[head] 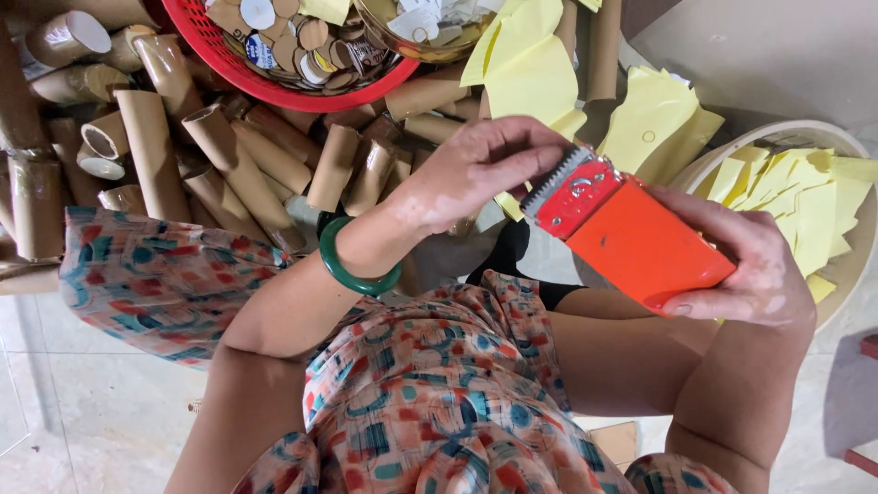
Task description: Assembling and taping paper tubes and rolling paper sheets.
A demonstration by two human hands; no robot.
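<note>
My right hand point(745, 261) grips an orange-red tape dispenser point(631, 233) by its body, with the toothed metal cutter end pointing up and left. My left hand point(480, 165) reaches over to that cutter end, fingertips pinched at the serrated blade. A green bangle point(352, 270) circles my left wrist. I sit low, with a patterned dress point(430, 384) across my lap and knees.
A heap of brown cardboard tubes point(229, 146) lies in front of me. Behind it stands a red plastic basket point(274, 87) holding round paper discs. Yellow paper sheets point(535, 69) lie at the top, and more fill a cream basin point(805, 197) at the right. Pale tiled floor point(101, 402) below.
</note>
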